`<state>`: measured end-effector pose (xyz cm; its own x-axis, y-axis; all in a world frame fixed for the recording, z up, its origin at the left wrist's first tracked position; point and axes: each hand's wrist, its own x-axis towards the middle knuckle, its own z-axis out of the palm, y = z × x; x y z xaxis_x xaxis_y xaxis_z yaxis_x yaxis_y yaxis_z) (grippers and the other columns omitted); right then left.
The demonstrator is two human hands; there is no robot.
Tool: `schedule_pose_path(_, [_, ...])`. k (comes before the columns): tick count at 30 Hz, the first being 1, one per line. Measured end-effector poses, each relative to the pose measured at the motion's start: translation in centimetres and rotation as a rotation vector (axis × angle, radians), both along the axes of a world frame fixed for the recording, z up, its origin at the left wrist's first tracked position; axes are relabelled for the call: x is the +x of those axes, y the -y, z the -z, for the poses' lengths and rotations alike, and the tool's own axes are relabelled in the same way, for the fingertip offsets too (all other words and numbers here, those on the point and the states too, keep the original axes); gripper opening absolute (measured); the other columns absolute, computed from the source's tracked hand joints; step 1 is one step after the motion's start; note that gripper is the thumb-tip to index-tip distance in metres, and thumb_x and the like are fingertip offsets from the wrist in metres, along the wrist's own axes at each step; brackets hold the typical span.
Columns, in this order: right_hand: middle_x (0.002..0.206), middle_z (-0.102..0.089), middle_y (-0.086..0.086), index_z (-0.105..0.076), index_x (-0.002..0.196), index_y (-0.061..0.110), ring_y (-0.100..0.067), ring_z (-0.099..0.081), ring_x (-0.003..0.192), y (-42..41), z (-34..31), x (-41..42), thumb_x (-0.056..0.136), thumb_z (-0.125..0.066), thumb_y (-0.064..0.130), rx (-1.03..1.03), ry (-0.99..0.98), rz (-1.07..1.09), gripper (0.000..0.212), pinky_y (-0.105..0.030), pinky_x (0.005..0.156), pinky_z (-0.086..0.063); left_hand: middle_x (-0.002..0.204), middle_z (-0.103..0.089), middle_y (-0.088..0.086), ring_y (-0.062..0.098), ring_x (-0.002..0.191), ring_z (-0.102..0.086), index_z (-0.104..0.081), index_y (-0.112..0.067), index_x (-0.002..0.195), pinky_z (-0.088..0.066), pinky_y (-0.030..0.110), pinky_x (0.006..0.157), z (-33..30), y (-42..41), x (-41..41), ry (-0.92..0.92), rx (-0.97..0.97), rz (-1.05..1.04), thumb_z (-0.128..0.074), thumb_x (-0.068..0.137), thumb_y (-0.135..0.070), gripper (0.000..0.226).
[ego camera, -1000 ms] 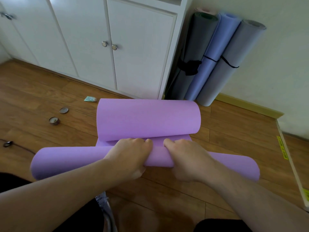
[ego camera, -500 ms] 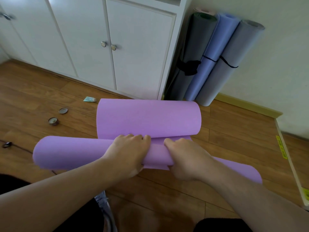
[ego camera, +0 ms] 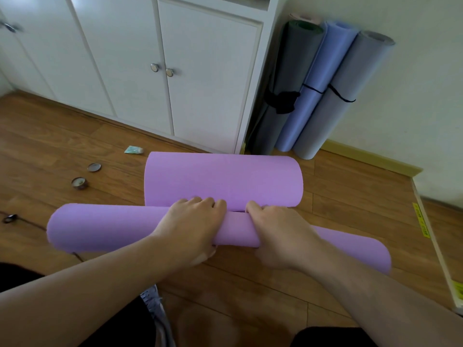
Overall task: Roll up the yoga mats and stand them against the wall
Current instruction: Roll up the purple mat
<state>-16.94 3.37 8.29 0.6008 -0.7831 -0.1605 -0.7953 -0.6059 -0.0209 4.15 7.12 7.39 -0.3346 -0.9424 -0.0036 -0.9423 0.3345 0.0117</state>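
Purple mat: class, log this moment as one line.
step: rolling | purple mat: part-rolled, on floor | left hand, right hand: gripping roll | three mats: against wall

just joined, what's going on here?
A person is rolling up a purple mat on the wood floor. Left hand and right hand both grip the roll near its middle; the far end curls up and is not yet rolled in. Three rolled mats already lean in the corner between the white cabinet and the wall. Small tins lie on the floor to the left.
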Motion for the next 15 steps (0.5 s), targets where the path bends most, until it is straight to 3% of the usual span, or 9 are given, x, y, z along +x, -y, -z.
schedule_pose_path(3, [0.108, -0.064, -0.002, -0.031, 0.108, 0.026, -0.031, -0.066, 0.095, -0.2, -0.4, -0.1, 0.083, -0.070, 0.029, -0.039, 0.030, -0.035, 0.047, -0.036, 0.064, -0.035, 0.116, -0.064, -0.003, 0.026, 0.105, -0.065, -0.048, -0.024, 0.118, -0.047, 0.035, 0.076, -0.1, 0.3, -0.2, 0.017, 0.095, -0.038, -0.068, 0.084, -0.044, 0.045])
schedule_pose_path(6, [0.115, -0.061, 0.000, -0.041, 0.126, 0.025, -0.028, -0.063, 0.101, -0.5, -0.3, 0.0, 0.076, -0.082, 0.038, -0.140, -0.024, -0.098, 0.066, -0.038, 0.070, -0.040, 0.111, -0.066, -0.002, 0.026, 0.100, -0.066, -0.052, -0.026, 0.113, -0.041, 0.034, 0.070, -0.4, 1.0, 0.2, -0.011, 0.183, -0.072, -0.071, 0.079, -0.047, 0.044])
schedule_pose_path(9, [0.119, -0.061, -0.002, -0.038, 0.133, 0.021, -0.031, -0.063, 0.107, -0.8, -0.3, 0.2, 0.081, -0.076, 0.030, -0.159, -0.064, -0.093, 0.064, -0.038, 0.069, -0.037, 0.108, -0.066, -0.003, 0.025, 0.099, -0.066, -0.052, -0.028, 0.110, -0.042, 0.034, 0.068, -0.6, 1.0, 0.3, -0.033, 0.185, -0.062, -0.071, 0.074, -0.051, 0.047])
schedule_pose_path(12, [0.115, -0.063, -0.004, -0.037, 0.121, 0.022, -0.034, -0.066, 0.102, -0.5, -0.4, 0.2, 0.082, -0.066, 0.019, -0.071, -0.053, -0.040, 0.049, -0.036, 0.067, -0.034, 0.108, -0.063, -0.005, 0.023, 0.100, -0.065, -0.051, -0.026, 0.112, -0.039, 0.034, 0.067, -0.2, 0.5, 0.2, -0.033, 0.104, -0.008, -0.073, 0.072, -0.049, 0.051])
schedule_pose_path(15, [0.107, -0.064, -0.004, -0.034, 0.108, 0.024, -0.033, -0.067, 0.095, 0.0, -0.3, 0.0, 0.076, -0.073, 0.019, 0.005, -0.032, 0.009, 0.051, -0.039, 0.065, -0.042, 0.096, -0.065, -0.004, 0.027, 0.086, -0.068, -0.053, -0.023, 0.104, -0.045, 0.035, 0.062, 0.5, 0.3, 0.2, 0.002, -0.025, 0.053, -0.078, 0.065, -0.046, 0.052])
